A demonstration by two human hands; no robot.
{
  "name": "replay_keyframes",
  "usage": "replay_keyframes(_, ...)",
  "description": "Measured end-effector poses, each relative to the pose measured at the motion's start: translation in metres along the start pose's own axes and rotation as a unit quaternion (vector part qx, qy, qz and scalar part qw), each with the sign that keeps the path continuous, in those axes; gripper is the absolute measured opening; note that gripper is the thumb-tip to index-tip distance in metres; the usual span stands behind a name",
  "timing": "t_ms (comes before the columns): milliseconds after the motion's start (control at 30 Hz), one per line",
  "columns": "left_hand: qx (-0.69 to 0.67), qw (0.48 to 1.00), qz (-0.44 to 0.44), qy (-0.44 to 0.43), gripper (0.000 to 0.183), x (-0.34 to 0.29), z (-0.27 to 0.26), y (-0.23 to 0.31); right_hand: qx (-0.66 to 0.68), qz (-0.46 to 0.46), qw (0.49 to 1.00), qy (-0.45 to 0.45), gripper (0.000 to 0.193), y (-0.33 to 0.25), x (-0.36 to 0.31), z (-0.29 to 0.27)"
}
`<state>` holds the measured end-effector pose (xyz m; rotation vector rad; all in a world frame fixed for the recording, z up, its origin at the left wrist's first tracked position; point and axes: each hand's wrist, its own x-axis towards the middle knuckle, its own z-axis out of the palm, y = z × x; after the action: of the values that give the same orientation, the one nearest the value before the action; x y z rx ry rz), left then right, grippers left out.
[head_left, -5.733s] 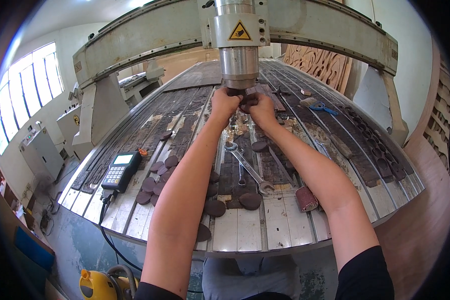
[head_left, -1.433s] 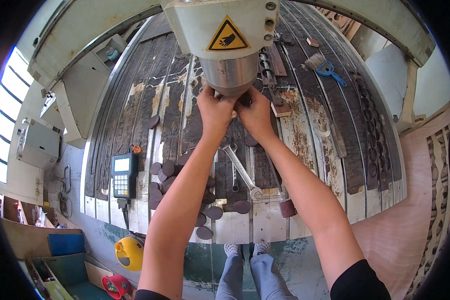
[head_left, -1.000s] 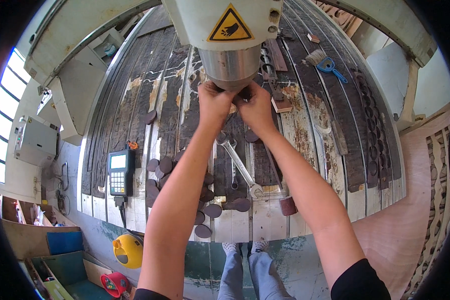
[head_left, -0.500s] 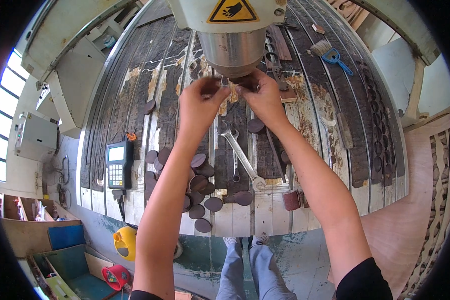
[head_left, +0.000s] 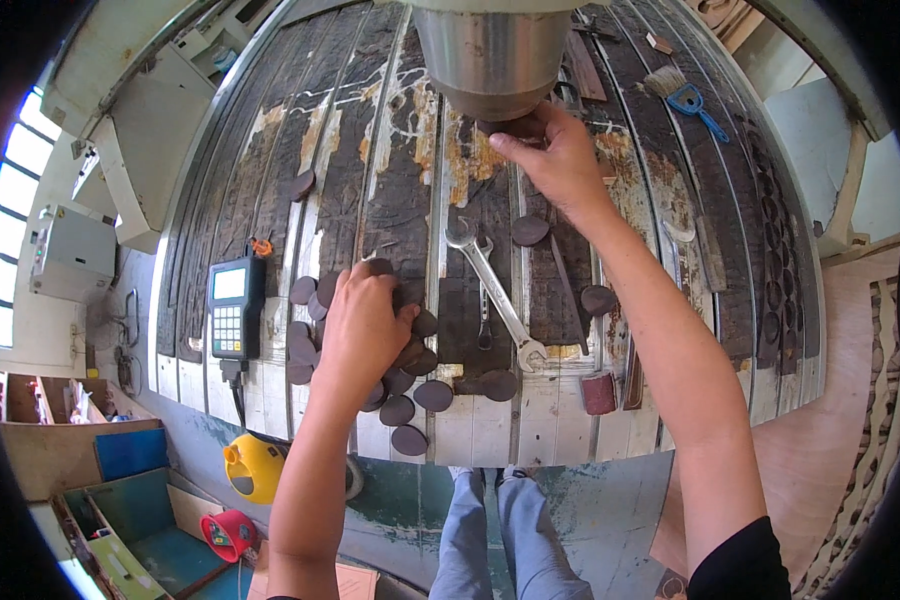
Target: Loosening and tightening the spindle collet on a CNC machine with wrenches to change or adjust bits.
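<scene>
My right hand (head_left: 558, 165) reaches up to the lower end of a metal machine spindle (head_left: 492, 65). Its thumb and fingers close round a dark piece (head_left: 515, 127) at the spindle's underside; spindle and fingers partly hide it. My left hand (head_left: 363, 315) is down among a scatter of dark round discs (head_left: 433, 396), fingers bent and thumb tucked in, closed on one disc. The hand covers part of the pile. Between my arms a large open-end wrench (head_left: 495, 295) lies across a smaller wrench (head_left: 485, 310). Another disc (head_left: 530, 231) lies near the large wrench's upper end.
A wired handheld controller (head_left: 235, 308) lies on the slotted machine table (head_left: 560, 440) at left. A sanding drum (head_left: 599, 394) is near the front edge, a blue-handled brush (head_left: 692, 105) far right. A yellow jug (head_left: 255, 468) and red bucket (head_left: 230, 533) stand below on the left.
My left hand has left the spindle and come down toward me onto the discs. My right hand stays at the spindle's lower end. The view has shifted slightly.
</scene>
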<state>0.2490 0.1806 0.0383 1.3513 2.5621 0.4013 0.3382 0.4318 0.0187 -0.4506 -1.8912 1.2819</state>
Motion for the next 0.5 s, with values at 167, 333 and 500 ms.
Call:
replay_keyframes(167,-0.001,0.997,0.067,0.037,0.036,0.014,0.0,0.002,0.021,0.001,0.999,-0.039,0.025,0.004,0.002,-0.009)
replay_keyframes(333,-0.39,0.917,0.022,0.084,0.039,0.081,-0.002,0.033,0.047,0.015,0.994,-0.094,0.043,0.008,0.005,-0.019)
replay_keyframes(500,-0.67,0.742,-0.01,0.023,0.032,0.118,0.01,0.044,0.027,-0.015,0.994,-0.104,0.037,-0.001,0.009,-0.023)
